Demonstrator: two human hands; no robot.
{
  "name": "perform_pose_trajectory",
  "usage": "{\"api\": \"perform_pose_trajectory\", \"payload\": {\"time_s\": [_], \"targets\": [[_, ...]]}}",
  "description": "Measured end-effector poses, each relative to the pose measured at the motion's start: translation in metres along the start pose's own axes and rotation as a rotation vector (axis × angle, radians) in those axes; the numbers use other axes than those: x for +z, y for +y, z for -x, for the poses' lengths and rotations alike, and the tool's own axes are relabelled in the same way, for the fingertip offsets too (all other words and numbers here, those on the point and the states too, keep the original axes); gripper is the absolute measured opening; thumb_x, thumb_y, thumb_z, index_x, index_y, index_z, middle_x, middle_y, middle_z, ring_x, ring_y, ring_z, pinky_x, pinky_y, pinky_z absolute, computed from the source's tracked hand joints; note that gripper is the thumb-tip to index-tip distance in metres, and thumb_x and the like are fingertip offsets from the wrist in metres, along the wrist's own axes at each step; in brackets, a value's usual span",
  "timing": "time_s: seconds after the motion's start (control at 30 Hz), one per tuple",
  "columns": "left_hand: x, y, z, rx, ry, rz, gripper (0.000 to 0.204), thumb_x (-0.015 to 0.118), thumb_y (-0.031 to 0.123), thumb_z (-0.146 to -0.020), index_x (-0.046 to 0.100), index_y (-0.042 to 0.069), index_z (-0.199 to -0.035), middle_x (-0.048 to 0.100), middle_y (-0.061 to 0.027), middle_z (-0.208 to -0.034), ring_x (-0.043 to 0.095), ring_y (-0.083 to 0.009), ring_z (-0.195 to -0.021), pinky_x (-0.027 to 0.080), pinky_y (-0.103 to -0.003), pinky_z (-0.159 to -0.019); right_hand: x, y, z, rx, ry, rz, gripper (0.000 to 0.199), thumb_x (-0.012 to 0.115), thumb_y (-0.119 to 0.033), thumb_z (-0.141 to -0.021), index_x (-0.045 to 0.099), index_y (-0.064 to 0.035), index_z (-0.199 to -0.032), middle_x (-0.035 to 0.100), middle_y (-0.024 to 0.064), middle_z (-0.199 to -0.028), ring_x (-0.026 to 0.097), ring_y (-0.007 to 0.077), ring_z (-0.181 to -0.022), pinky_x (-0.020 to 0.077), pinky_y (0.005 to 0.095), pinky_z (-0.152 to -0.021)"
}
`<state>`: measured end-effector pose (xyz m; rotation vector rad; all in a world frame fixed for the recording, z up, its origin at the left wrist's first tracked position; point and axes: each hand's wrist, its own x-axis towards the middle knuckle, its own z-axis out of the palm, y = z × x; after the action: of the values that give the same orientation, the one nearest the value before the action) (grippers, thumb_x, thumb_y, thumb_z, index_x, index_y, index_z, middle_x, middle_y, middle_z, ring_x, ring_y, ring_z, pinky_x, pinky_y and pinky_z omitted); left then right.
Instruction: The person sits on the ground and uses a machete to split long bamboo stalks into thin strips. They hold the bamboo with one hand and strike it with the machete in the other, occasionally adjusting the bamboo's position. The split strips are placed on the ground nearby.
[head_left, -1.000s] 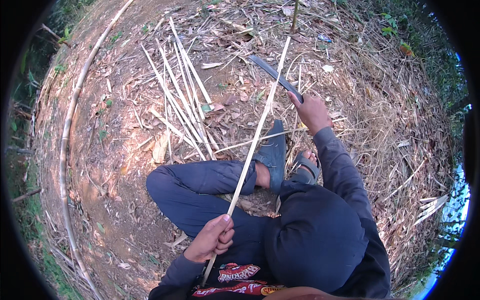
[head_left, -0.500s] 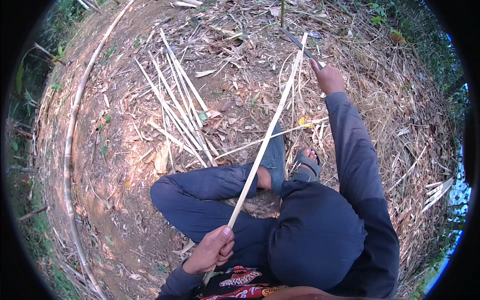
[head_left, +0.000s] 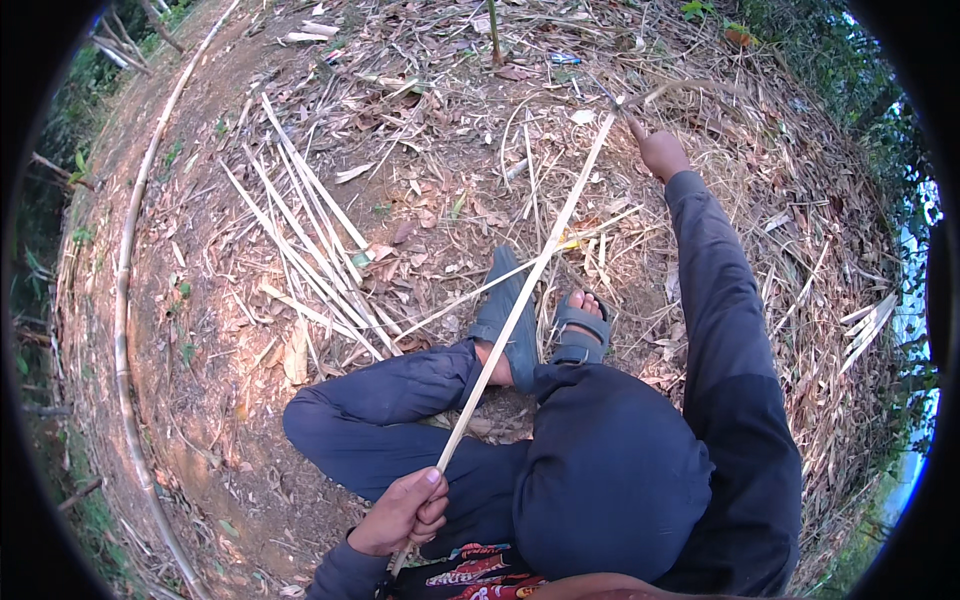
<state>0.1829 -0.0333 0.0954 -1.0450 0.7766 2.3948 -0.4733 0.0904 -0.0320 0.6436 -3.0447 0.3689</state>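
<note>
Left hand: I am seeing my left hand (head_left: 403, 512) closing around the near end of the strip (head_left: 520, 310), low in the view by my lap.
Right hand: my right hand (head_left: 661, 152) is reaching far out, arm straight, gripping a knife (head_left: 612, 97) at the strip's far end; the blade is too small for me to make out clearly.
Strip: the strip is running as a long pale bamboo sliver from my left hand, over my knee and past my sandals (head_left: 545, 325), up to the right hand.
Legs: I am sitting on the ground (head_left: 200, 400) with legs folded.
Pile: more split strips (head_left: 300, 240) are lying fanned out on the dirt to my left, well apart from both hands.
Pole: a long bamboo pole (head_left: 128, 280) is curving along the far left edge.
</note>
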Motion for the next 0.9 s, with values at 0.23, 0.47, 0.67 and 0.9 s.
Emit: {"api": "perform_pose_trajectory", "payload": {"time_s": [0.23,0.47,0.67,0.9], "targets": [[-0.003,-0.003,0.016,-0.096,0.016,0.025,0.033,0.039,0.035,-0.107,0.039,0.012,-0.083,0.028,0.0039,-0.061,0.019,-0.0060,-0.047,0.016,-0.023,-0.042,-0.028,-0.009,0.031,0.084,0.147,0.141,0.094,0.027,-0.080,-0.089,0.072,0.0023,-0.088,0.071,0.0205,-0.086,0.069,0.0383,-0.087,0.0518,0.0502,-0.079],[0.000,0.007,0.029,-0.044,-0.026,0.013,0.036,0.039,0.038,-0.106,0.038,0.012,-0.082,0.026,0.0044,-0.058,0.019,-0.0062,-0.046,0.017,-0.024,-0.041,-0.093,0.037,0.019,-0.006,0.152,0.214,0.095,0.023,-0.078,-0.091,0.071,0.0035,-0.090,0.068,0.0266,-0.087,0.068,0.0405,-0.083,0.0530,0.0516,-0.077],[-0.031,0.011,0.047,0.155,0.022,0.182,0.040,0.033,0.044,-0.106,0.035,0.016,-0.078,0.020,0.0058,-0.054,0.015,-0.0054,-0.043,0.014,-0.024,-0.038,-0.112,0.100,-0.032,0.477,0.444,-0.245,0.087,0.025,-0.069,-0.096,0.069,0.0054,-0.106,0.067,0.0293,-0.106,0.064,0.0418,-0.105,0.0479,0.0497,-0.090],[-0.065,0.057,-0.006,0.847,0.211,0.403,0.034,0.032,0.039,-0.107,0.038,0.018,-0.082,0.025,0.0057,-0.057,0.018,-0.0040,-0.042,0.015,-0.021,-0.035,-0.075,0.064,0.040,0.371,0.201,-0.570,0.078,0.043,-0.066,-0.095,0.065,0.0042,-0.068,0.059,0.0106,-0.056,0.060,0.0240,-0.048,0.0474,0.0381,-0.049]]}}
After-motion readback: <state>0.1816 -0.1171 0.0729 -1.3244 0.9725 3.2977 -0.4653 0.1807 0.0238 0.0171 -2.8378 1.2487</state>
